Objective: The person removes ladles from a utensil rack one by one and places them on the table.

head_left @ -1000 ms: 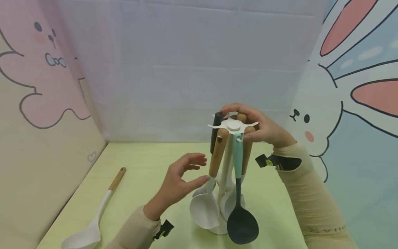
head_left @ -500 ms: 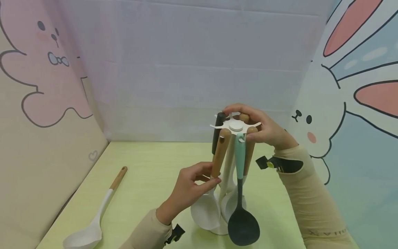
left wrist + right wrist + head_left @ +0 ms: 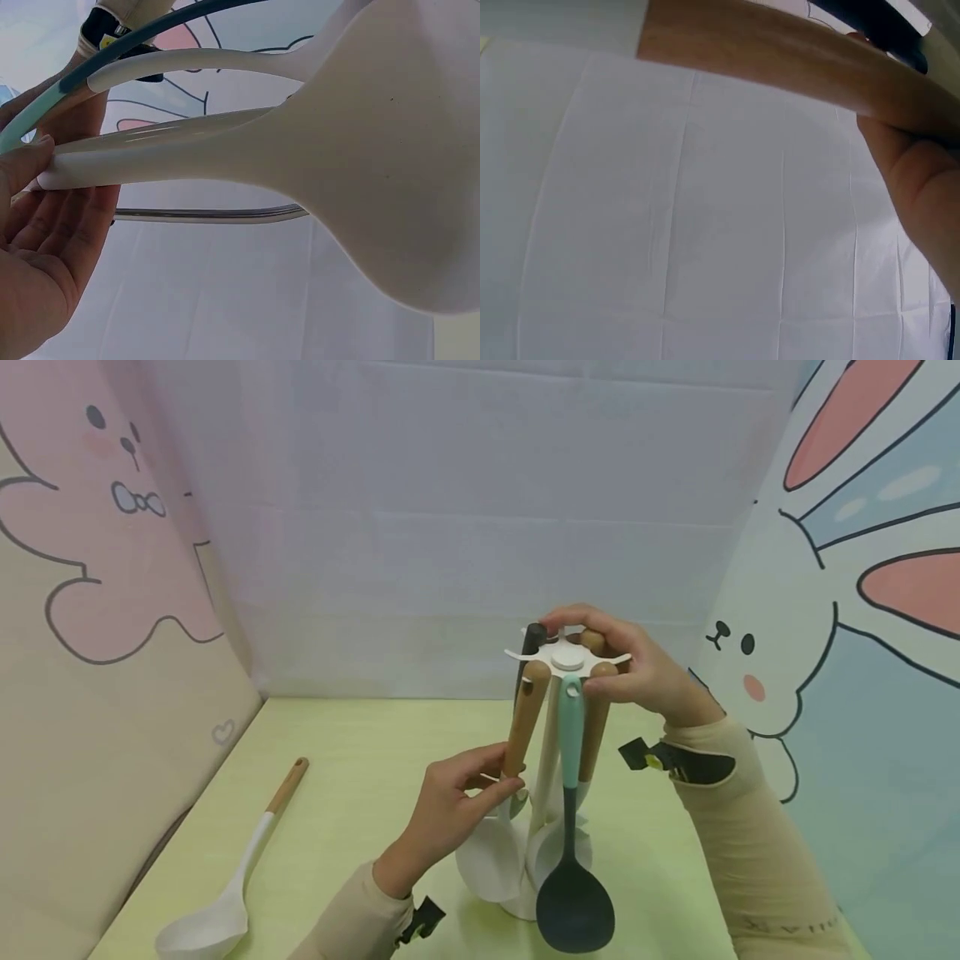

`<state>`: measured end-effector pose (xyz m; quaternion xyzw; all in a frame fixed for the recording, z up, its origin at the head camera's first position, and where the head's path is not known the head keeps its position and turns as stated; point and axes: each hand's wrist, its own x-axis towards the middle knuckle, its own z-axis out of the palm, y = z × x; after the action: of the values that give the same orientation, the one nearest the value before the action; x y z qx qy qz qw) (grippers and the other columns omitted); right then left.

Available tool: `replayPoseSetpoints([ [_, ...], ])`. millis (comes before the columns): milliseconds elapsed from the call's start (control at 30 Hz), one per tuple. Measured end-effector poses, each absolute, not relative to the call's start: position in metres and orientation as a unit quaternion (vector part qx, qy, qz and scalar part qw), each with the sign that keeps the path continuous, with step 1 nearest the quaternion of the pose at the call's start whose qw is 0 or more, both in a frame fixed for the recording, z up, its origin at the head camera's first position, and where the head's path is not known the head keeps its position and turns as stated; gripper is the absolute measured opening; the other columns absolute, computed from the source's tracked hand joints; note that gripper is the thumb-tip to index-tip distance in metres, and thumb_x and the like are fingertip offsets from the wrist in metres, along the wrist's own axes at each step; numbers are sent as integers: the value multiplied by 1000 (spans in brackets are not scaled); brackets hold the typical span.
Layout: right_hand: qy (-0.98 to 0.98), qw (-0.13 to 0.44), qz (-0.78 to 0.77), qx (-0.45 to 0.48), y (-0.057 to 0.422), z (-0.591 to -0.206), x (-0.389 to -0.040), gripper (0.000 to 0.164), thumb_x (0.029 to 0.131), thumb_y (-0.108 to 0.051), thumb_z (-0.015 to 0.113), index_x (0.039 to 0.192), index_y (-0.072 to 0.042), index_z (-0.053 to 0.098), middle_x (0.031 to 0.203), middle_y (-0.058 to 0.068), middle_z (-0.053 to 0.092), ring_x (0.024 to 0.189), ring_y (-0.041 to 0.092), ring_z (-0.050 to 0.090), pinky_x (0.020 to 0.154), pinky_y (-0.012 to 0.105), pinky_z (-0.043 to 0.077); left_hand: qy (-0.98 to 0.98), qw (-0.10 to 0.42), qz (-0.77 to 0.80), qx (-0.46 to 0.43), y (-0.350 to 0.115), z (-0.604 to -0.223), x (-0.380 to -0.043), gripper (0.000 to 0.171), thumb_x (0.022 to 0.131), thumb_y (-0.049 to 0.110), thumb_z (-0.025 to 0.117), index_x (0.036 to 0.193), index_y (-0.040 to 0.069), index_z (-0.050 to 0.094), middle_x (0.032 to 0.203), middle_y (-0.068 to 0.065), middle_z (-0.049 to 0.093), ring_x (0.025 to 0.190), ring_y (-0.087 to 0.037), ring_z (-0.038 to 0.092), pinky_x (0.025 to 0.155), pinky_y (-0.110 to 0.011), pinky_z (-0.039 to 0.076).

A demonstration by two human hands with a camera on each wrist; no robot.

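Observation:
A white utensil rack [image 3: 567, 657] with hooked arms stands on the table, hung with several kitchen tools. My left hand [image 3: 457, 800] pinches the lower handle of a white cooking spoon [image 3: 491, 858] at the rack's front left. Its wooden handle still overlaps a hook at the top. The left wrist view shows the spoon's broad white back [image 3: 375, 165] close up. My right hand [image 3: 637, 672] grips the rack's top, fingertips near a black handle [image 3: 534, 639] and thumb beside a wooden one. In front hangs a dark turner [image 3: 575, 906] with a teal handle.
A white ladle [image 3: 202, 931] with a wooden handle lies on the pale yellow table [image 3: 360, 727] at the left. Cartoon-printed side panels [image 3: 780, 635] and a pale back sheet [image 3: 420, 568] enclose the table.
My left hand has moved right to the rack and taken hold of the cooking spoon's handle. My right hand has kept its grip on the rack's top.

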<state>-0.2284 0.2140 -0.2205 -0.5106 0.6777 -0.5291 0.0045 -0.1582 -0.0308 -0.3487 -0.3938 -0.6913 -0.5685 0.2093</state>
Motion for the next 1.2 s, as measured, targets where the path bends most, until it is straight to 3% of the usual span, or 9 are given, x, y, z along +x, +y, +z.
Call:
replayPoseSetpoints([
  [333,716,-26,-530,-454,212,-220,-218,61,82,4,60,137,-21,57,112,4,69,93,17,63,74,35,54,-691,221,-567,-389,-32,-349,-161,33,85,-6,74,117,-5,68,96,-14,74,82,-20,72,67,-31,60],
  [600,735,-44,-519,-434,210,-221,-213,57,84,2,61,137,-18,56,108,8,68,93,22,61,75,37,54,-695,228,-559,-391,-34,-347,-161,33,84,-7,73,117,-5,68,96,-14,73,81,-20,72,67,-29,60],
  [867,719,-51,-541,-434,205,-224,-209,57,84,5,62,137,-15,56,106,6,68,89,18,61,71,30,56,-706,234,-546,-385,-38,-342,-160,36,85,-7,72,121,-8,66,97,-14,73,79,-21,71,64,-29,59],
  [1200,722,-66,-541,-426,201,-224,-207,53,85,3,62,136,-13,56,104,5,68,88,18,61,72,30,54,-703,240,-542,-394,-43,-336,-161,34,85,-9,71,119,-8,67,93,-15,73,77,-21,70,62,-34,60],
])
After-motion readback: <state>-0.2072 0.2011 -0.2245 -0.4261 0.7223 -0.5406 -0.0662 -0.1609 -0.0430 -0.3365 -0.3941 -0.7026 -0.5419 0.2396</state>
